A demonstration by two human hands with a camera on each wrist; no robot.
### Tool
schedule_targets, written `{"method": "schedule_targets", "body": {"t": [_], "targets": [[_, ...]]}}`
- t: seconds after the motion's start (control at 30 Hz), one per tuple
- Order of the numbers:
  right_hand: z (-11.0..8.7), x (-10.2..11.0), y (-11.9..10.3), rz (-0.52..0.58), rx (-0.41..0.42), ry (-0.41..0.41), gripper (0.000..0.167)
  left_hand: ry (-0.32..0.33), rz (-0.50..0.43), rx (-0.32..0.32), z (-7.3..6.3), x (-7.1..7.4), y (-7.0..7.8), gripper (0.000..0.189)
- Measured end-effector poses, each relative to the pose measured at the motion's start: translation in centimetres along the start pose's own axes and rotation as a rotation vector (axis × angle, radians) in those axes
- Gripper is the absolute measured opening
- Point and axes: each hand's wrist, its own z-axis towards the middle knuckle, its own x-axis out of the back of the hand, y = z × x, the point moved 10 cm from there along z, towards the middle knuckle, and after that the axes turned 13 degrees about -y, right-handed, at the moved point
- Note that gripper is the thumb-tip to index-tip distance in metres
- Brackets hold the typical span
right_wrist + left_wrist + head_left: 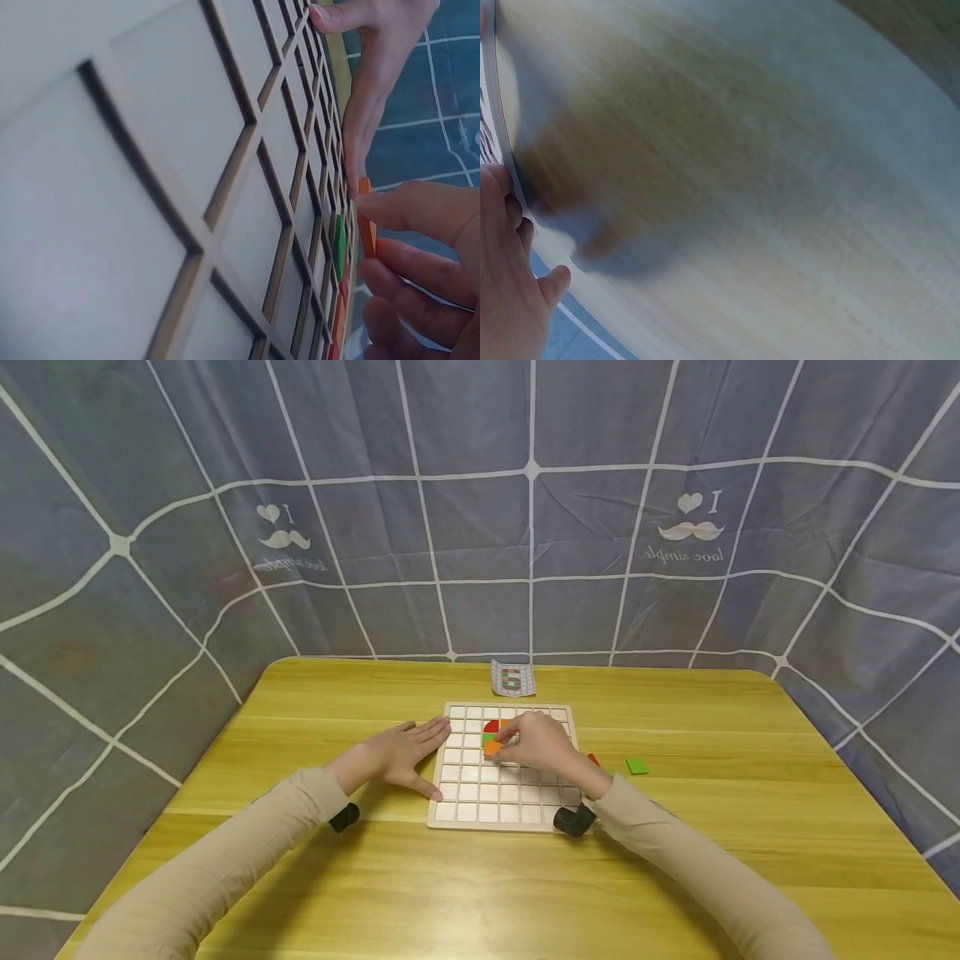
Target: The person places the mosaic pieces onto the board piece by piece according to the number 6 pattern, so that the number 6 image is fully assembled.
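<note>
A white gridded board (467,792) with a pale wooden frame lies on the table. Thumb and fingers of my right hand (542,743) pinch an orange square tile (366,217) just over the board's upper left part. Near it a red tile with a rounded corner (491,727), an orange tile (505,724) and a green tile (340,247) sit in cells; the right hand partly covers this group. My left hand (401,755) lies with fingers spread, its fingertips and thumb touching the board's left edge. In the left wrist view that hand (514,277) shows only partly.
Behind the board is a small card (513,680) printed with a coloured pattern on a grid. To the right lie a loose green tile (637,766) and a red piece (594,760), partly hidden by the right wrist. A grey checked curtain (480,527) surrounds the wooden table (360,877).
</note>
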Motion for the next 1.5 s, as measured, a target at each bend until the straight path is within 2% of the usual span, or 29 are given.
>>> {"method": "schedule_targets", "body": {"t": [0.6, 0.97, 1.23, 1.5], "targets": [[0.3, -1.1, 0.1, -0.07, -0.041, -0.037, 0.021, -0.006, -0.01, 0.01, 0.5, -0.1, 0.0, 0.112], [0.3, -1.4, -0.1, -0.037, -0.025, -0.042, 0.019, -0.015, -0.018, 0.02, 0.5, -0.4, -0.3, 0.113], [0.2, -1.4, 0.2, -0.029, -0.05, -0.049, 0.022, -0.004, -0.011, 0.006, 0.3, -0.1, -0.2, 0.112], [0.1, -1.5, 0.2, -0.01, -0.033, -0.046, 0.018, -0.008, -0.02, 0.008, 0.1, -0.1, -0.1, 0.112]]}}
